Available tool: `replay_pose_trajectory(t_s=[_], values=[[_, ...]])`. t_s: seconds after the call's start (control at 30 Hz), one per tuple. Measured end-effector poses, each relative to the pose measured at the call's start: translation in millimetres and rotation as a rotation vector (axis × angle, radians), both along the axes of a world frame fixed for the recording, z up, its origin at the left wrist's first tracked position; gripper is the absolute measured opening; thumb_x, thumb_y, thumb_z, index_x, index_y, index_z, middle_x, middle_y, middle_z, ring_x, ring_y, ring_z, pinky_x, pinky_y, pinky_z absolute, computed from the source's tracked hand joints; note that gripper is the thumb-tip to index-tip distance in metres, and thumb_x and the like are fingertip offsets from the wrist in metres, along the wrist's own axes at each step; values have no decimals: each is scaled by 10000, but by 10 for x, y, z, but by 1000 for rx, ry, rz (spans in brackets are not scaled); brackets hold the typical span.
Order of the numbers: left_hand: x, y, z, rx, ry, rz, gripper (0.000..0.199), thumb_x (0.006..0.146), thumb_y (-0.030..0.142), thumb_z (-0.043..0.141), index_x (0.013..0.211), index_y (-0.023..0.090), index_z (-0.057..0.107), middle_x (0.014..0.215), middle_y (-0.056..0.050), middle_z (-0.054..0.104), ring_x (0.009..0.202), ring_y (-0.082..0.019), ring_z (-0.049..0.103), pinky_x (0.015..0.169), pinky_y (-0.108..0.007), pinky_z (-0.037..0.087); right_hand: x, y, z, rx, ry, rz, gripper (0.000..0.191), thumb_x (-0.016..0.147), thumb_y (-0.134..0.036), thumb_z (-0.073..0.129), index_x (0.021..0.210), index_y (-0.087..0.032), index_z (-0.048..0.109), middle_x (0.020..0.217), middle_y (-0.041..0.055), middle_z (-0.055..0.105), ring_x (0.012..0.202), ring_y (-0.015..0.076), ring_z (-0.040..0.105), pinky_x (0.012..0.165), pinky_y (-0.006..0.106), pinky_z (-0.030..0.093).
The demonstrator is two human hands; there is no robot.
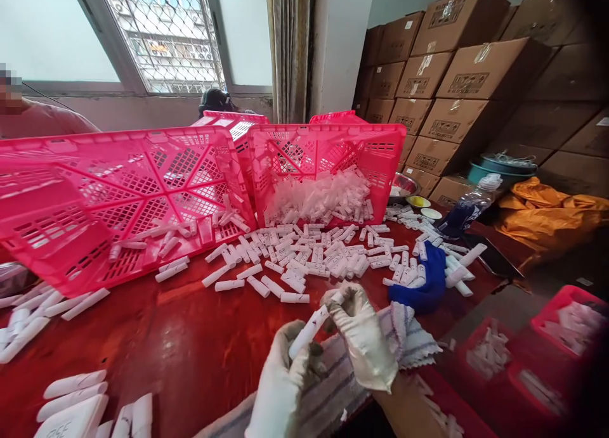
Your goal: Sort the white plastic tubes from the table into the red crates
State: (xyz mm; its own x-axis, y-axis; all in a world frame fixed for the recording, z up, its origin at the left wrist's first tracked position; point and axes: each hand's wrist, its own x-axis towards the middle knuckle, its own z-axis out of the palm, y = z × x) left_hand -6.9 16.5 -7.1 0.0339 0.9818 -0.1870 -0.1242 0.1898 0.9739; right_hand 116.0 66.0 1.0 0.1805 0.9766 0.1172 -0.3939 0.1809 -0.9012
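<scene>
Both my hands wear pale gloves and are close together above a striped towel (pixel 333 387) at the table's near edge. My left hand (pixel 285 368) is closed round a white tube (pixel 309 331) that slants up to the right. At its upper end, the fingers of my right hand (pixel 364 336) are pinched on a small white cap (pixel 337 297). The cap is close to the tube's end; whether they touch is hard to tell. Many short white pieces (pixel 295 298) lie in a heap just beyond my hands. A blue cloth (pixel 428 276) is to their right.
Pink baskets (pixel 328 128) stand on their sides behind the heap, one holding bagged pieces. More white tubes (pixel 71 384) lie at left. A bottle (pixel 469 203) and dark phone (pixel 495 257) are at right, with cartons (pixel 466 70) beyond. Another person (pixel 47 118) sits far left.
</scene>
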Motion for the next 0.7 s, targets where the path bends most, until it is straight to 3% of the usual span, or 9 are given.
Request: replay_pose_trajectory(t_s=[0.1, 0.17, 0.27, 0.43, 0.5, 0.6, 0.67, 0.7], values=[[8, -85, 61, 44, 279, -19, 506, 827, 567, 478, 1146, 179, 539, 813, -28, 629, 635, -130, 539, 609, -249, 453, 39, -1, -9, -105, -30, 136, 373, 690, -451, 743, 793, -211, 477, 664, -67, 524, 516, 77, 448, 478, 205, 394], [-12, -112, 51, 82, 421, 15, 475, 843, 549, 454, 1121, 182, 573, 910, -60, 669, 749, -167, 600, 720, -288, 488, 73, -15, 13, -124, -77, 164, 369, 684, -481, 739, 785, -189, 537, 642, -57, 512, 549, 82, 453, 521, 211, 403], [-63, -102, -91, 189, 570, 65, 439, 861, 511, 441, 1113, 186, 594, 1074, -95, 680, 932, -212, 647, 850, -330, 511, 117, -40, 75, -136, -133, 175, 391, 684, -537, 711, 781, -178, 593, 659, -44, 521, 582, 83, 442, 556, 212, 387], [-140, -43, -385, 633, 822, 192, 359, 890, 357, 456, 1152, 168, 612, 1066, -126, 699, 956, -219, 668, 831, -320, 549, 130, -63, 155, -209, -297, 207, 492, 665, -641, 651, 673, -164, 530, 499, -64, 428, 467, 79, 361, 460, 225, 268], [-127, -45, -351, 609, 762, 162, 360, 894, 349, 460, 1177, 179, 603, 1097, -113, 686, 987, -205, 651, 881, -311, 522, 116, -82, 181, -204, -338, 176, 482, 691, -635, 627, 681, -164, 529, 504, -65, 419, 472, 78, 341, 460, 227, 254], [-69, -78, -125, 253, 409, 77, 361, 837, 439, 566, 1094, 192, 620, 1059, -61, 673, 935, -153, 631, 865, -233, 492, 99, -116, 240, -165, -403, 140, 441, 713, -593, 626, 666, -162, 540, 539, -56, 426, 515, 85, 341, 490, 230, 282], [-48, -94, 55, -19, -26, -30, 354, 774, 498, 633, 921, 176, 622, 771, 3, 633, 604, -70, 564, 596, -160, 473, 98, -137, 293, -120, -419, 151, 418, 720, -567, 631, 654, -163, 549, 585, -38, 468, 569, 100, 387, 539, 232, 330], [-52, -96, 130, -151, -267, -128, 379, 736, 522, 667, 846, 166, 601, 622, 46, 541, 445, -28, 434, 460, -138, 390, 101, -145, 321, -96, -419, 175, 406, 722, -554, 636, 651, -163, 551, 608, -30, 489, 597, 108, 411, 565, 234, 350]])
